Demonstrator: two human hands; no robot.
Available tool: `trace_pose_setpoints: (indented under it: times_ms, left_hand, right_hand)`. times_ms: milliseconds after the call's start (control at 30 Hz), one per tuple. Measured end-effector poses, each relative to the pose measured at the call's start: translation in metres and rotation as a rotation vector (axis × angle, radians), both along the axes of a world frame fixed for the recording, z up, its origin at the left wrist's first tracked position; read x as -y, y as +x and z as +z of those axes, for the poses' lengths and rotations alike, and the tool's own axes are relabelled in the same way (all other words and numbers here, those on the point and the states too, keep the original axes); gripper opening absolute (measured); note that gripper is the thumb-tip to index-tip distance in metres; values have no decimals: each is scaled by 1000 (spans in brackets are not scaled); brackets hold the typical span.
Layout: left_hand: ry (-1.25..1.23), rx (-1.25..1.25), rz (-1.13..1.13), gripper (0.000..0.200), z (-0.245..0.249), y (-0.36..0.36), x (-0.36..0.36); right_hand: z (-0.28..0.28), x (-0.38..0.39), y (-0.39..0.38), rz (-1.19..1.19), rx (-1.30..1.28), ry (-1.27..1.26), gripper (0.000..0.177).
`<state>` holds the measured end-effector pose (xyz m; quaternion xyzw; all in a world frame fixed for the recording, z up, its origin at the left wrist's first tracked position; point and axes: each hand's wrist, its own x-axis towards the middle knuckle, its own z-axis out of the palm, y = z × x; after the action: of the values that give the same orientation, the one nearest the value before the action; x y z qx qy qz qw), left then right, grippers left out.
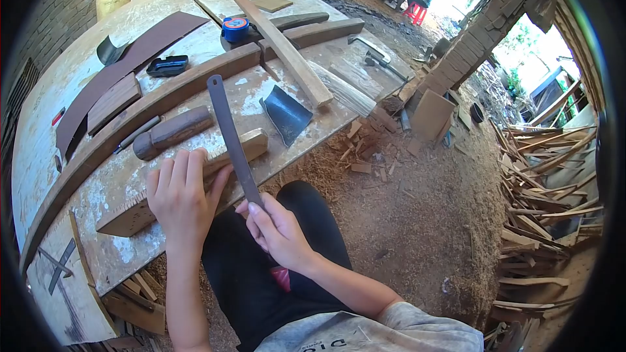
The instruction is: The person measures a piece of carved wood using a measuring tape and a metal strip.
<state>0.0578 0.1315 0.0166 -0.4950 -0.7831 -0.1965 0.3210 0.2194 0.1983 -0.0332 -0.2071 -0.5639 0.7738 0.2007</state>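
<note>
I log one worn bench (39, 132), white-splotched; directly on it: one long curved beam (171, 87), one brown sheet (153, 38), one small black tray (167, 66), one rounded wooden block (177, 131), one metal clamp (373, 48).

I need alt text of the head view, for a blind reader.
A person's left hand grips a thick wooden block on a pale table while the right hand holds a long, flat, dark strip. Behind lie a curved brown wooden beam and a blue-and-orange tape measure.
</note>
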Motion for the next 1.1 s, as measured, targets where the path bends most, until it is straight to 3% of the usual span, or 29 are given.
trace_pose_setpoints:
  times_ms: [1100]
  left_hand:
    - [42, -60, 4, 38, 0, -1, -2]
  right_hand:
    - [-16, 5, 7, -25, -20, 17, 30]
